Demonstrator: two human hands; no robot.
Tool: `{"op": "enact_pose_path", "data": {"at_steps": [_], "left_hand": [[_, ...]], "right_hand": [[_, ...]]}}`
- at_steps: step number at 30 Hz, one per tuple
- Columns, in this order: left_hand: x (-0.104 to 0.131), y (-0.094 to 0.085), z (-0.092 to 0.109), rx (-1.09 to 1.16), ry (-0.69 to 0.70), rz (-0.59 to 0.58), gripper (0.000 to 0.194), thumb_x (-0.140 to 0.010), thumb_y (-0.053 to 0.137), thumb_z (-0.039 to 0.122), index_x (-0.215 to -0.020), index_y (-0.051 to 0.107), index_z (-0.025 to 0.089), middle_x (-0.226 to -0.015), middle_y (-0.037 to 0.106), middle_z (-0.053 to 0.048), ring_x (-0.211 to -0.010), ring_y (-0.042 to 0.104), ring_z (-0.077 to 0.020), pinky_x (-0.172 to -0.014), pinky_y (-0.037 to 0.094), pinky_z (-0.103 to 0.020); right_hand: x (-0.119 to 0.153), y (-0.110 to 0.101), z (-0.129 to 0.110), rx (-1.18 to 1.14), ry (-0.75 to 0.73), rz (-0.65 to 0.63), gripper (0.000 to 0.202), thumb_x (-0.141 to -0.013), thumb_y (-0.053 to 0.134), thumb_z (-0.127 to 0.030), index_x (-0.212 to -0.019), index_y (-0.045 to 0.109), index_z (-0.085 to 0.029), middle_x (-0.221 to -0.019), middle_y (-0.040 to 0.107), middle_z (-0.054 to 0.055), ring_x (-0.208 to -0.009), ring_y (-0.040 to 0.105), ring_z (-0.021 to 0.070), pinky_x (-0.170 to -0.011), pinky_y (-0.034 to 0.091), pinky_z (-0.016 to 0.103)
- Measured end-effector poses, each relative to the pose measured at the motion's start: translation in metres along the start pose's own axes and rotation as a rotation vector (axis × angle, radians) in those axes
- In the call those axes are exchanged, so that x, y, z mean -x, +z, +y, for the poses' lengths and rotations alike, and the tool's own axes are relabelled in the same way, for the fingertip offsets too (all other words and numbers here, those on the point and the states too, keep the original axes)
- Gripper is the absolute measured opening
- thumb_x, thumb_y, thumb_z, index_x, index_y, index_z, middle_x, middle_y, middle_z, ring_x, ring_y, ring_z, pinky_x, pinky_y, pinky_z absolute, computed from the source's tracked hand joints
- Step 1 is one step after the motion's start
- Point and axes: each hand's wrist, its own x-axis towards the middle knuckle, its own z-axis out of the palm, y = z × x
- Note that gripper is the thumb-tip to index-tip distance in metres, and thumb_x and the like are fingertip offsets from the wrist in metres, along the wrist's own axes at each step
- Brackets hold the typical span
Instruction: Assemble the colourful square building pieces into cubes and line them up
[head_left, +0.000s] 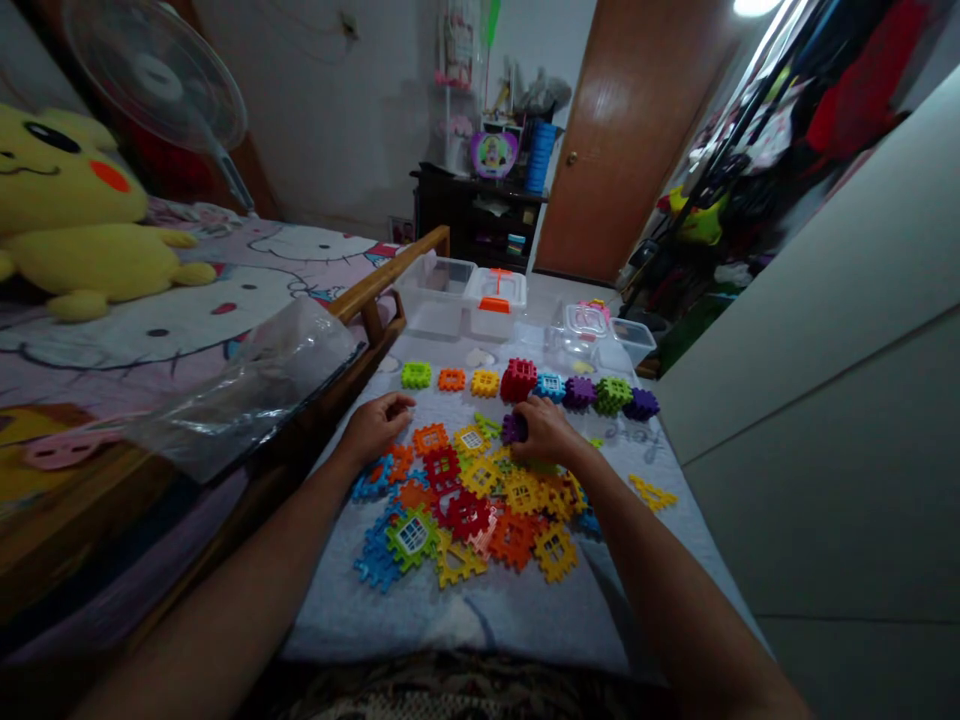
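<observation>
My right hand [546, 432] is closed on a purple interlocking block [513, 429] at the back of a loose pile. My left hand [377, 426] hovers or rests at the pile's left edge, its fingers loosely bent and apart with nothing in them. Between my arms lie flat notched blocks, among them a red window block [466, 512], an orange one [513, 540], a yellow one [556, 553] and a green one with a white lattice [413, 537]. Behind my hands runs a row of sorted blocks, from a lime green block [416, 375] to a dark purple stack [642, 404].
Clear plastic boxes [435, 300] stand at the table's far end, one with an orange-latched lid [495, 290]. A yellow triangular block [652, 493] lies apart at right. The bed's wooden rail [390, 272] borders the left, a pale cabinet [840, 440] the right.
</observation>
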Motion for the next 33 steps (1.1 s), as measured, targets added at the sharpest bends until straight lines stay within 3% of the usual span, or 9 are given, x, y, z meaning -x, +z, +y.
{"op": "enact_pose_path", "data": {"at_steps": [3,6,12,15,21,33], "left_hand": [[0.001,-0.001,0.004,0.005,-0.024,-0.006,0.041,-0.073,0.058,0.048,-0.098,0.071,0.018,-0.076,0.068,-0.001,-0.072,0.063,-0.0200,-0.068,0.047,-0.029],[0.001,-0.002,0.006,-0.004,-0.039,-0.009,0.042,-0.072,0.057,0.049,-0.098,0.071,0.019,-0.077,0.068,-0.001,-0.072,0.063,-0.0204,-0.068,0.047,-0.029],[0.002,-0.003,0.009,-0.002,-0.056,-0.016,0.044,-0.071,0.058,0.051,-0.098,0.070,0.019,-0.079,0.070,-0.002,-0.073,0.064,-0.0209,-0.069,0.048,-0.029],[0.002,-0.004,0.011,0.018,-0.060,-0.004,0.044,-0.070,0.059,0.052,-0.096,0.071,0.019,-0.080,0.070,-0.003,-0.074,0.064,-0.0214,-0.070,0.048,-0.030],[0.002,-0.003,0.006,0.030,-0.062,-0.014,0.044,-0.071,0.060,0.053,-0.097,0.071,0.019,-0.081,0.071,-0.003,-0.075,0.065,-0.0214,-0.072,0.049,-0.030],[0.003,-0.003,0.007,0.027,-0.058,-0.013,0.044,-0.071,0.059,0.051,-0.098,0.070,0.018,-0.080,0.069,-0.003,-0.076,0.063,-0.0211,-0.071,0.048,-0.030]], "right_hand": [[0.010,-0.013,0.006,0.009,-0.044,0.064,0.050,-0.071,0.072,-0.039,-0.115,0.063,-0.017,-0.115,0.060,0.012,-0.105,0.053,0.0283,-0.091,0.040,0.039],[0.018,-0.034,0.028,0.026,-0.030,0.098,0.050,-0.072,0.070,-0.034,-0.118,0.061,-0.017,-0.113,0.060,0.011,-0.105,0.052,0.0280,-0.091,0.040,0.038],[0.006,-0.067,0.089,0.167,0.207,0.137,0.052,-0.071,0.068,-0.033,-0.121,0.061,-0.019,-0.119,0.059,0.014,-0.109,0.049,0.0332,-0.087,0.040,0.040],[-0.005,-0.069,0.104,0.202,0.257,0.082,0.055,-0.071,0.068,-0.034,-0.123,0.062,-0.019,-0.123,0.058,0.015,-0.112,0.048,0.0352,-0.089,0.040,0.042],[-0.015,-0.063,0.109,0.228,0.266,0.007,0.056,-0.072,0.068,-0.036,-0.125,0.061,-0.021,-0.125,0.058,0.015,-0.114,0.048,0.0356,-0.089,0.040,0.042],[-0.017,-0.050,0.112,0.240,0.273,-0.001,0.059,-0.074,0.071,-0.036,-0.129,0.058,-0.021,-0.130,0.058,0.015,-0.119,0.046,0.0378,-0.093,0.038,0.047]]}}
